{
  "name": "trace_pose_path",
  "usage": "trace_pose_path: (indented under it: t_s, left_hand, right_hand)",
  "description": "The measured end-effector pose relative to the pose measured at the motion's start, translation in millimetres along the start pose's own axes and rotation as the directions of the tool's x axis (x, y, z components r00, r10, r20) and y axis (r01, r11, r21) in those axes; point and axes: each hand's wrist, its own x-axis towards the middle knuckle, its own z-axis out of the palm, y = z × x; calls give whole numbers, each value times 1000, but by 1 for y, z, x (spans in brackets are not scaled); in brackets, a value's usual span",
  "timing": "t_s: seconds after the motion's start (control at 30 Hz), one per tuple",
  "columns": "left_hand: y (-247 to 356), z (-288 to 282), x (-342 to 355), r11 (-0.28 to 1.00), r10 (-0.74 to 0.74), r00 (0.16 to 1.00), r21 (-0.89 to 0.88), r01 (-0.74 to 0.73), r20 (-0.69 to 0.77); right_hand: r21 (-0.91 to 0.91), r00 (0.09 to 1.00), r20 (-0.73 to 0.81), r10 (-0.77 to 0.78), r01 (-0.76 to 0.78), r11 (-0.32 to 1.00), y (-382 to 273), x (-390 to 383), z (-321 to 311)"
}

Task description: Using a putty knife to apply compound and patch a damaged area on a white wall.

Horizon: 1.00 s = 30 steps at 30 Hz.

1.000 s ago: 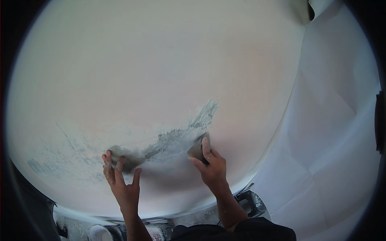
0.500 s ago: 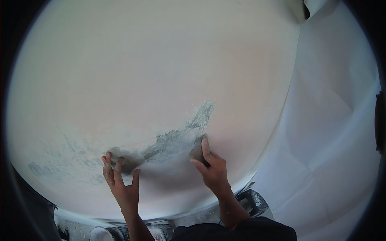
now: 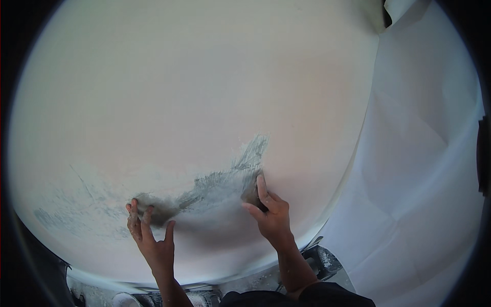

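A broad, pale, curved panel [image 3: 204, 102] fills most of the view. Across its lower part runs a patch of grey, streaky scuffing [image 3: 217, 187], powdery white in places. At the patch's middle left, my left hand [image 3: 153, 243] has its fingers spread, the tips at the panel beside a dark, blurred shadow. Nothing shows in that hand. On the patch's right end my right hand [image 3: 273, 215] presses down a flat, dark grey-brown pad [image 3: 249, 195], forefinger stretched along it and thumb at its near side. Its exact kind is hard to make out.
White sheeting [image 3: 414, 169] hangs in folds along the panel's right edge. Below the near edge lie dusty dark parts [image 3: 327, 261] and a pale round object [image 3: 125, 299] on a speckled grey floor. A dark strip [image 3: 482, 156] stands at the far right.
The panel has shifted slightly down and left in view. My left hand sits a little lower and further left; my right hand stays on the pad in nearly the same place.
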Motion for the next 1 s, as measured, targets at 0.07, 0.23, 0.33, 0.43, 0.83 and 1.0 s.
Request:
trace_pose_path:
  t_s: [0.07,0.23,0.33,0.43,0.83,1.0]
  left_hand:
    - [4,1,1,1000,-4,1000,-30,3,-9]
    - [-1,1,-2,1000,8,1000,-28,-8,-28]
    - [2,2,1,1000,-2,1000,-20,2,-6]
    - [3,0,-1,1000,-17,1000,-13,17,-9]
    - [0,1,-1,999,-13,1000,-32,12,-26]
    - [-2,0,-2,999,-2,1000,-32,1,-25]
  right_hand:
    - [52,999,-45,11,-9,999,-11,16,-2]
    - [53,1000,25,16,-17,998,-1,-15,8]
    - [-106,993,-12,-118,117,988,-5,5,2]
    - [73,999,-54,3,1,997,-17,27,-7]
    - [82,999,-36,17,-14,997,-16,19,-7]
    - [40,999,-36,-32,34,999,0,-13,10]
